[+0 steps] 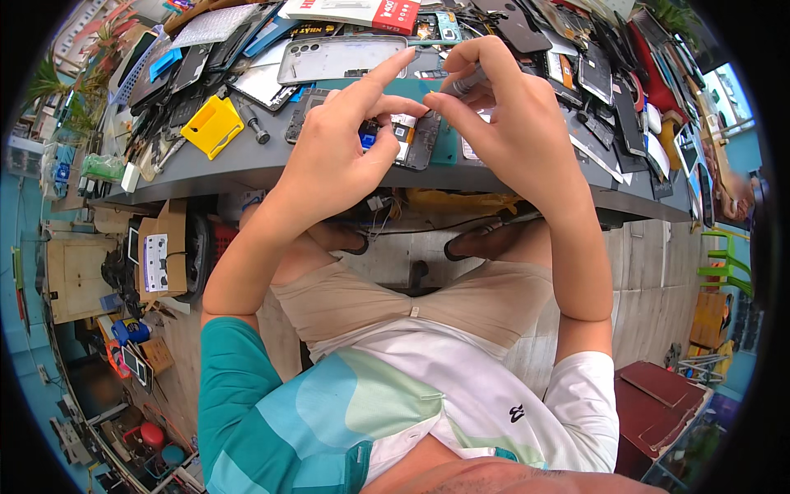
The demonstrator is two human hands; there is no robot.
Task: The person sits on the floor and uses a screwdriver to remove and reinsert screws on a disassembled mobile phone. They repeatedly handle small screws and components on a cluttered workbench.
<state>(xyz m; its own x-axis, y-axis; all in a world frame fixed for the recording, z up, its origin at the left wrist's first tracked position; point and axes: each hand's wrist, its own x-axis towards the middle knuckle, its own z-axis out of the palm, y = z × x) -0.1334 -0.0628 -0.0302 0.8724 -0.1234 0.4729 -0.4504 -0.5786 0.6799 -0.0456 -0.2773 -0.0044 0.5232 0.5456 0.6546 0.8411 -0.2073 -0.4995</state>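
Observation:
Both my hands are raised over the desk, their fingertips close together. In my right hand (518, 123) is a small grey tube-like thing (471, 81), partly hidden by the bent fingers. My left hand (337, 144) has its index finger stretched out and its thumb apart. One of its other fingertips reaches the right thumb and seems to touch it. Whether anything tiny lies between those tips is too small to tell. Below the hands lies an opened phone (424, 142) with its inner parts bare, partly hidden by my left hand. It rests on a teal mat (446, 146).
A silver phone back cover (339, 59) lies beyond my left hand, with a white and red box (354, 11) behind. Left stand a yellow plastic holder (212, 126) and a dark small cylinder (257, 128). Phones and parts pile up on both sides. The grey desk edge (222, 183) runs nearer.

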